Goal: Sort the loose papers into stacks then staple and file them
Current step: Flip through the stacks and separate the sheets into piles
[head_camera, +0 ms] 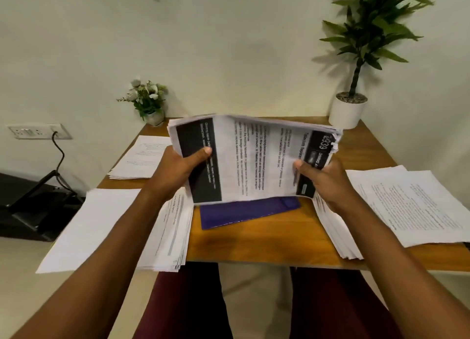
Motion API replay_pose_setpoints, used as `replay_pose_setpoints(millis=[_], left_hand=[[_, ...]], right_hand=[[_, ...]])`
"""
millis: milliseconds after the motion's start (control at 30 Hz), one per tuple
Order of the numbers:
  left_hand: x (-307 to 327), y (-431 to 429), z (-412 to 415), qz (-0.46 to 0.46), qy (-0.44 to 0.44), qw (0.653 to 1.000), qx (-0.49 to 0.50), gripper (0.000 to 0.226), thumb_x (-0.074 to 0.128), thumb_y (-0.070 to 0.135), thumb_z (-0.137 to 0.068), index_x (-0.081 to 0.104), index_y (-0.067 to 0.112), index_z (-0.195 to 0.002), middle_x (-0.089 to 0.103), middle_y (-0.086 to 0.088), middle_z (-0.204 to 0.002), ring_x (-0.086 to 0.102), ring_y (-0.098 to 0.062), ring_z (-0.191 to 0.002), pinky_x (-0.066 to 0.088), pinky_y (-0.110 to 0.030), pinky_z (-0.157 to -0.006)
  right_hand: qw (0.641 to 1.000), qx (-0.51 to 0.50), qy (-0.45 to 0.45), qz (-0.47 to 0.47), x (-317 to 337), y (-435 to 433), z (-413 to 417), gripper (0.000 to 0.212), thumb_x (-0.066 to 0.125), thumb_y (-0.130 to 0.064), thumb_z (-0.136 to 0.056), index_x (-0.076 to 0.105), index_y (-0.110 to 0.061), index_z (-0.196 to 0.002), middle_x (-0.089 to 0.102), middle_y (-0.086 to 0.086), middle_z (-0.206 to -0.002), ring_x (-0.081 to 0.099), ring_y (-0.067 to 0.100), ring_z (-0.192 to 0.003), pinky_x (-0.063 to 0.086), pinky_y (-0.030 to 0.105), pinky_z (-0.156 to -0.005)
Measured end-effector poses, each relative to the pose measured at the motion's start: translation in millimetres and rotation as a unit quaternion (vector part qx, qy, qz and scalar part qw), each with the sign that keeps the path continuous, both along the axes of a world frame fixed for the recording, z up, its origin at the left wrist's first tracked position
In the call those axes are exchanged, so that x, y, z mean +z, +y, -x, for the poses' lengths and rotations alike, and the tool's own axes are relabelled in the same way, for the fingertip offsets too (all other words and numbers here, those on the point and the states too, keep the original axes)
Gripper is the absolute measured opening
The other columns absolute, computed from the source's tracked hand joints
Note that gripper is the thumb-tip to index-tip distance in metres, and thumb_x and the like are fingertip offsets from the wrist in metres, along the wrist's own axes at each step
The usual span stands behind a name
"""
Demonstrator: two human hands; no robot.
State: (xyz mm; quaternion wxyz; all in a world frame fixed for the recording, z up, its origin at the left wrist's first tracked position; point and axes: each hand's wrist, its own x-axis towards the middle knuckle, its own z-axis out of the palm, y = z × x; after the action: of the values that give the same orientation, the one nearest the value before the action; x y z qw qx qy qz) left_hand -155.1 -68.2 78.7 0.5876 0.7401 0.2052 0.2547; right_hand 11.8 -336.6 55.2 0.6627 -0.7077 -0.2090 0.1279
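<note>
A thick bundle of printed papers (254,158) stands on its long edge over the middle of the wooden table (256,244). My left hand (178,170) grips its left end, thumb on the dark band of the top sheet. My right hand (323,178) grips its right end, thumb on the black header. A purple folder (246,211) lies flat on the table just under the bundle. Other paper stacks lie around: far left (142,158), near left (167,229), a blank sheet at the left edge (84,229), near right (338,234) and far right (412,206).
A small pot of white flowers (148,102) stands at the table's back left corner, and a tall green plant in a white pot (348,109) at the back right. A wall socket with a black cable (38,131) and a black device (30,206) are to the left.
</note>
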Motion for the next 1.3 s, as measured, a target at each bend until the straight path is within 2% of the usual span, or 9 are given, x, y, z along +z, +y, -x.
replay_pose_setpoints(millis=[67,167,333,667,767,900,1033,1200,1300], left_hand=[[-3,-6,-1,0.0,-0.023,1.0,0.02,0.021,0.07,0.039,-0.091,0.057,0.038,-0.108,0.071,0.016,-0.099,0.072,0.003,-0.087,0.059,-0.019,-0.067],[-16,-12,4,0.007,-0.048,0.998,0.033,0.02,0.069,0.039,-0.092,0.058,0.037,-0.108,0.073,0.017,-0.099,0.073,-0.002,-0.092,0.061,-0.021,-0.071],[-60,-29,10,0.037,0.004,0.999,0.027,0.021,0.069,0.033,-0.094,0.059,0.031,-0.112,0.073,0.011,-0.098,0.074,-0.017,-0.096,0.061,-0.025,-0.072],[-82,-29,4,0.053,0.035,0.993,0.094,0.033,0.068,0.034,-0.096,0.058,0.018,-0.122,0.07,0.002,-0.102,0.072,-0.019,-0.096,0.059,-0.029,-0.073],[-80,-27,3,0.094,0.019,0.988,0.118,0.038,0.069,0.034,-0.095,0.059,0.015,-0.127,0.073,-0.001,-0.108,0.073,-0.021,-0.097,0.061,-0.036,-0.078],[-77,-40,0,0.23,-0.041,0.961,0.149,0.038,0.072,0.029,-0.094,0.063,0.017,-0.129,0.076,-0.005,-0.112,0.075,-0.025,-0.097,0.062,-0.043,-0.08],[-76,-77,-6,0.377,-0.089,0.916,0.1,0.043,0.07,0.026,-0.092,0.06,0.018,-0.133,0.075,-0.008,-0.119,0.075,-0.026,-0.1,0.063,-0.045,-0.077],[-74,-117,-5,0.397,-0.123,0.908,0.058,0.017,0.059,0.014,-0.1,0.064,0.025,-0.111,0.08,0.007,-0.096,0.077,-0.013,-0.087,0.064,-0.033,-0.071],[-77,-106,0,0.398,-0.099,0.911,0.04,0.029,0.061,0.014,-0.099,0.061,0.021,-0.127,0.076,-0.002,-0.118,0.074,-0.022,-0.105,0.062,-0.048,-0.085]], right_hand=[[1.0,-0.015,-0.017,0.001,1,1,1,0.015,0.076,-0.029,-0.088,0.065,-0.032,-0.099,0.073,-0.008,-0.103,0.072,0.012,-0.094,0.059,0.037,-0.082],[0.999,-0.037,-0.007,0.001,-5,0,7,0.024,0.076,-0.036,-0.086,0.064,-0.032,-0.106,0.072,-0.009,-0.104,0.071,0.012,-0.095,0.058,0.035,-0.079],[0.997,-0.033,0.042,0.059,-47,-1,24,0.023,0.07,-0.026,-0.094,0.062,-0.029,-0.116,0.069,-0.003,-0.113,0.067,0.013,-0.097,0.054,0.031,-0.08],[0.993,-0.041,0.075,0.085,-57,2,24,0.034,0.066,-0.031,-0.097,0.057,-0.025,-0.129,0.066,-0.003,-0.118,0.064,0.021,-0.11,0.057,0.032,-0.082],[0.996,-0.063,0.057,0.036,-44,-1,21,0.031,0.07,-0.029,-0.094,0.06,-0.02,-0.121,0.067,-0.012,-0.103,0.067,0.012,-0.099,0.054,0.019,-0.068],[0.981,-0.073,0.109,-0.144,-35,3,26,0.035,0.076,-0.021,-0.084,0.067,-0.012,-0.116,0.076,0.009,-0.109,0.073,0.021,-0.097,0.061,0.028,-0.079],[0.957,0.005,0.166,-0.24,-24,25,45,0.038,0.069,-0.017,-0.085,0.063,-0.015,-0.123,0.075,0.005,-0.117,0.071,0.022,-0.109,0.06,0.033,-0.084],[0.945,-0.003,0.195,-0.262,-6,40,46,0.035,0.064,-0.004,-0.094,0.062,-0.021,-0.125,0.07,0.011,-0.126,0.069,0.03,-0.114,0.054,0.055,-0.098],[0.954,0.01,0.185,-0.234,-4,33,40,0.033,0.061,-0.001,-0.097,0.064,-0.023,-0.122,0.071,0.011,-0.125,0.069,0.029,-0.115,0.053,0.056,-0.1]])
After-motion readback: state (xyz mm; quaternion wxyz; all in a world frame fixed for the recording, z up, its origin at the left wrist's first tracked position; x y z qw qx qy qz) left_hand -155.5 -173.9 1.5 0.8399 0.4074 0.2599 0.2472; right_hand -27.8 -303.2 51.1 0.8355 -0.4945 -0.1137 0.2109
